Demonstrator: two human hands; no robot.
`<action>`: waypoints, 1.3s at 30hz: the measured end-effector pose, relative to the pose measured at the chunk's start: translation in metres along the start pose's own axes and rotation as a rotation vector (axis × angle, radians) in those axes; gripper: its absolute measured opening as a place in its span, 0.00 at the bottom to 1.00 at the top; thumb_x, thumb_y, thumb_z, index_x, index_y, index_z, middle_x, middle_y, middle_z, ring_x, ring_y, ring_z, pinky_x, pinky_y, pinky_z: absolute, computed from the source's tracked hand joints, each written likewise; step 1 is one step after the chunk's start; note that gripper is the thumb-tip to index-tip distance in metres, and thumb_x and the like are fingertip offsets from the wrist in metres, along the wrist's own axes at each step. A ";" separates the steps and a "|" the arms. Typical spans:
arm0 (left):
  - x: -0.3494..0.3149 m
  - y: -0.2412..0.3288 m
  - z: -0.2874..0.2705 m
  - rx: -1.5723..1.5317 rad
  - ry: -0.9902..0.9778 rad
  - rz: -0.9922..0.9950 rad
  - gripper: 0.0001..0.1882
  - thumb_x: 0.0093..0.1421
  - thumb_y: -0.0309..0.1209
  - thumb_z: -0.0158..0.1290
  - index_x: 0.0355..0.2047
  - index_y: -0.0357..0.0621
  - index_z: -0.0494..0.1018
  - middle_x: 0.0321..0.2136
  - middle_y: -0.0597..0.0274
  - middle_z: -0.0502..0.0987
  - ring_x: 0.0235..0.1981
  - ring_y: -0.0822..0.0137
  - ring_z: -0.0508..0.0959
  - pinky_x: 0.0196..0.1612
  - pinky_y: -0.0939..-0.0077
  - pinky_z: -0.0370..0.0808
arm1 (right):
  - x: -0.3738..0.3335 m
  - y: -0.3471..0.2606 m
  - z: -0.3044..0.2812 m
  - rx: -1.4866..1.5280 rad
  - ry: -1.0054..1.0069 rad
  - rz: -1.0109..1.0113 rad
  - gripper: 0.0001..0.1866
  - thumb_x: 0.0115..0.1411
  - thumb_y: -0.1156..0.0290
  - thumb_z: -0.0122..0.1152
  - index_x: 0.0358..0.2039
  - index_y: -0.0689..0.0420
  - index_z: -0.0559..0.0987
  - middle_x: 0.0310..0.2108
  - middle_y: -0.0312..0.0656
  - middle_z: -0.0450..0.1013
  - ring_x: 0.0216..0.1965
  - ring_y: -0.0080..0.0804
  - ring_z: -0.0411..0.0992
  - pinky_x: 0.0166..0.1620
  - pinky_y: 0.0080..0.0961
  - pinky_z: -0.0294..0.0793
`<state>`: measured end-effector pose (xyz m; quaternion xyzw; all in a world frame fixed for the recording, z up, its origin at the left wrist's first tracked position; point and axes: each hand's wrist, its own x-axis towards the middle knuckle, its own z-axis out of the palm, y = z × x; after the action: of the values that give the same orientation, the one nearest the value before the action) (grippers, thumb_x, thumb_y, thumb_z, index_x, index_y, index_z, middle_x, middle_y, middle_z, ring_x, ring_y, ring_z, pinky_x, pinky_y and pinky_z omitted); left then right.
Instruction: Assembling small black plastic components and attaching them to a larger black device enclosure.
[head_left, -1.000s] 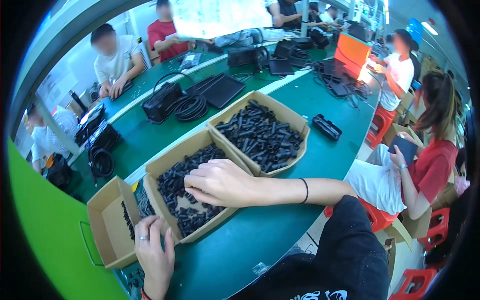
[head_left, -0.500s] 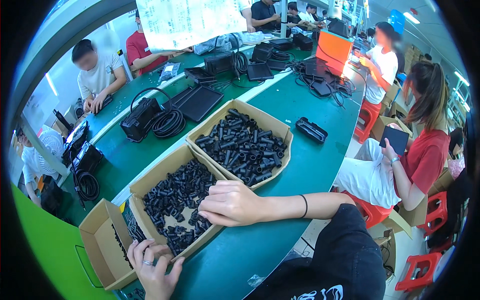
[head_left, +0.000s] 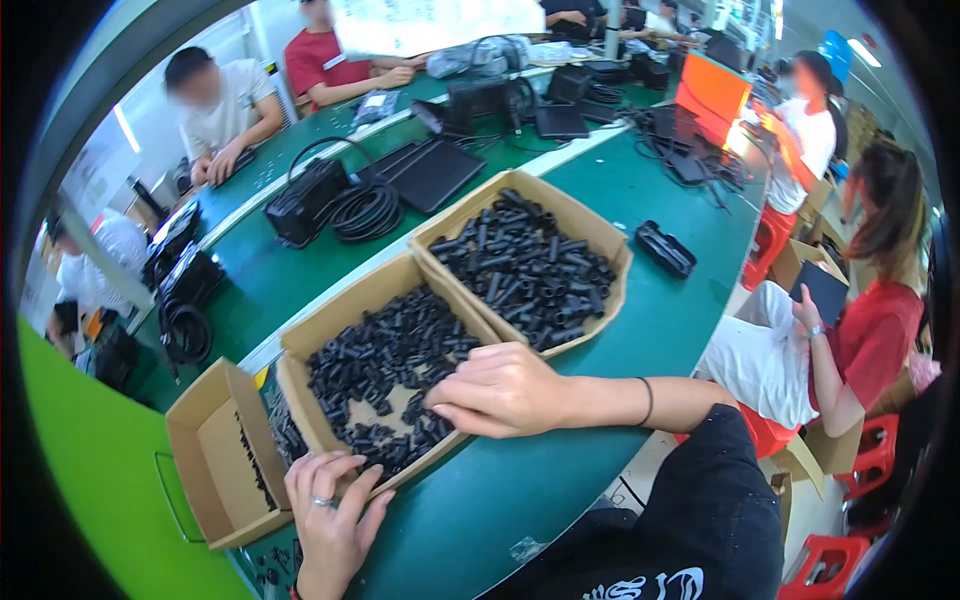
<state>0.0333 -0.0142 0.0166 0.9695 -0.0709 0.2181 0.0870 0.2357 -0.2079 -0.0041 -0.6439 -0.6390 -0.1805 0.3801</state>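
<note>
A cardboard box of small black plastic fittings [head_left: 390, 335] lies in front of me, with a patch of its bottom showing. My right hand [head_left: 505, 390] is over its near right side, fingers curled together; whatever they pinch is hidden. At the near left corner of that box, my left hand [head_left: 335, 510] rests with fingers apart, its fingertips over the cardboard rim [head_left: 400, 478]. Behind to the right stands a second cardboard box [head_left: 625, 260], filled with black tubular sleeves [head_left: 525, 270]. A shallower cardboard box [head_left: 205, 420] on the left holds a row of tiny dark pieces.
Thin pins [head_left: 285, 425] lie between the left boxes. On the green table [head_left: 560, 480] are a coiled black cable [head_left: 365, 212], black flat trays [head_left: 435, 175] and a black plastic case [head_left: 665, 250]. A seated person in red [head_left: 880, 320] is at my right; others work across the table.
The whole view has shifted, so the boxes appear farther right and slightly higher. Both hands stay at the same box; the right remains curled and the left keeps its fingers apart.
</note>
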 end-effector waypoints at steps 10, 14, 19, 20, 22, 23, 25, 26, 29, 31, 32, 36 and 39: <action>-0.002 -0.004 0.004 -0.013 0.026 0.040 0.12 0.46 0.30 0.65 0.32 0.45 0.77 0.41 0.63 0.74 0.46 0.57 0.72 0.52 0.54 0.67 | 0.005 0.001 -0.001 -0.001 -0.031 -0.027 0.04 0.55 0.72 0.62 0.32 0.56 0.79 0.21 0.36 0.75 0.20 0.31 0.73 0.24 0.26 0.70; -0.003 -0.005 0.005 -0.058 0.024 0.012 0.10 0.48 0.29 0.64 0.31 0.44 0.77 0.39 0.62 0.75 0.45 0.57 0.73 0.50 0.58 0.69 | 0.005 -0.003 -0.002 -0.009 -0.039 0.059 0.07 0.55 0.73 0.62 0.36 0.56 0.79 0.20 0.35 0.74 0.18 0.30 0.71 0.23 0.27 0.70; -0.002 -0.005 0.005 -0.167 0.025 -0.013 0.10 0.48 0.27 0.64 0.31 0.41 0.77 0.36 0.60 0.75 0.41 0.57 0.74 0.45 0.63 0.71 | 0.010 0.001 -0.008 -0.006 0.046 0.123 0.07 0.55 0.74 0.61 0.35 0.56 0.79 0.20 0.36 0.74 0.19 0.33 0.73 0.25 0.29 0.71; -0.002 -0.005 0.005 -0.166 0.022 -0.015 0.10 0.48 0.27 0.64 0.31 0.41 0.78 0.35 0.60 0.75 0.41 0.57 0.74 0.44 0.63 0.71 | 0.012 0.007 -0.011 0.013 0.129 0.132 0.06 0.56 0.74 0.60 0.36 0.56 0.78 0.21 0.37 0.75 0.20 0.34 0.73 0.25 0.29 0.72; -0.002 -0.006 0.006 -0.178 0.040 -0.018 0.10 0.49 0.27 0.64 0.31 0.41 0.78 0.34 0.60 0.75 0.40 0.58 0.75 0.44 0.64 0.71 | 0.009 0.025 -0.024 -0.154 0.165 0.387 0.06 0.57 0.73 0.60 0.36 0.56 0.78 0.26 0.40 0.76 0.25 0.37 0.75 0.30 0.33 0.73; -0.002 -0.006 0.007 -0.186 0.043 -0.022 0.09 0.49 0.27 0.64 0.31 0.41 0.78 0.33 0.61 0.75 0.39 0.58 0.75 0.43 0.65 0.71 | 0.008 0.037 -0.033 -0.373 0.150 0.390 0.06 0.58 0.71 0.59 0.36 0.57 0.77 0.29 0.42 0.75 0.28 0.37 0.75 0.32 0.35 0.74; -0.003 -0.006 0.008 -0.203 0.053 -0.036 0.09 0.49 0.27 0.64 0.31 0.41 0.78 0.33 0.61 0.75 0.39 0.59 0.75 0.42 0.66 0.71 | -0.001 0.057 -0.046 -0.741 -0.031 0.500 0.08 0.60 0.68 0.58 0.37 0.57 0.76 0.32 0.45 0.74 0.33 0.41 0.75 0.37 0.38 0.74; -0.003 -0.005 0.008 -0.212 0.048 -0.036 0.09 0.49 0.27 0.64 0.31 0.40 0.78 0.32 0.61 0.75 0.38 0.59 0.75 0.42 0.66 0.71 | -0.006 0.065 -0.050 -0.898 -0.188 0.649 0.09 0.61 0.65 0.57 0.38 0.57 0.75 0.34 0.47 0.73 0.35 0.44 0.75 0.39 0.40 0.74; -0.003 -0.005 0.008 -0.217 0.050 -0.034 0.09 0.49 0.26 0.64 0.31 0.40 0.78 0.32 0.61 0.75 0.38 0.60 0.75 0.41 0.66 0.71 | -0.017 0.084 -0.051 -0.746 -0.287 0.688 0.11 0.63 0.61 0.55 0.38 0.56 0.75 0.34 0.48 0.71 0.36 0.46 0.73 0.39 0.40 0.74; -0.003 -0.005 0.007 -0.224 0.056 -0.042 0.09 0.49 0.26 0.64 0.31 0.40 0.78 0.31 0.62 0.75 0.38 0.60 0.75 0.41 0.66 0.71 | -0.019 0.085 -0.049 -0.482 -0.269 0.752 0.13 0.62 0.59 0.57 0.37 0.56 0.76 0.35 0.47 0.71 0.38 0.46 0.72 0.40 0.41 0.73; -0.003 -0.005 0.007 -0.224 0.045 -0.045 0.09 0.48 0.25 0.64 0.31 0.40 0.78 0.31 0.62 0.76 0.37 0.60 0.75 0.42 0.66 0.71 | -0.018 0.083 -0.050 -0.466 -0.278 0.747 0.13 0.62 0.59 0.57 0.37 0.56 0.76 0.35 0.47 0.71 0.38 0.46 0.72 0.40 0.41 0.73; -0.002 -0.006 0.005 -0.192 0.050 -0.024 0.09 0.49 0.27 0.64 0.30 0.41 0.78 0.31 0.61 0.75 0.37 0.61 0.75 0.40 0.68 0.71 | 0.018 0.096 -0.054 -0.683 -0.186 0.487 0.14 0.60 0.58 0.59 0.31 0.57 0.78 0.34 0.47 0.71 0.38 0.46 0.70 0.42 0.41 0.71; -0.004 -0.007 0.006 -0.211 0.047 -0.021 0.08 0.50 0.28 0.64 0.30 0.41 0.78 0.31 0.62 0.75 0.37 0.62 0.75 0.39 0.69 0.72 | 0.073 0.160 -0.050 -0.491 -0.072 0.370 0.12 0.60 0.62 0.57 0.30 0.59 0.76 0.29 0.46 0.74 0.34 0.46 0.75 0.38 0.40 0.74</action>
<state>0.0339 -0.0083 0.0085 0.9502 -0.0812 0.2311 0.1927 0.4107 -0.1769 0.0392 -0.8280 -0.4611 -0.2343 0.2165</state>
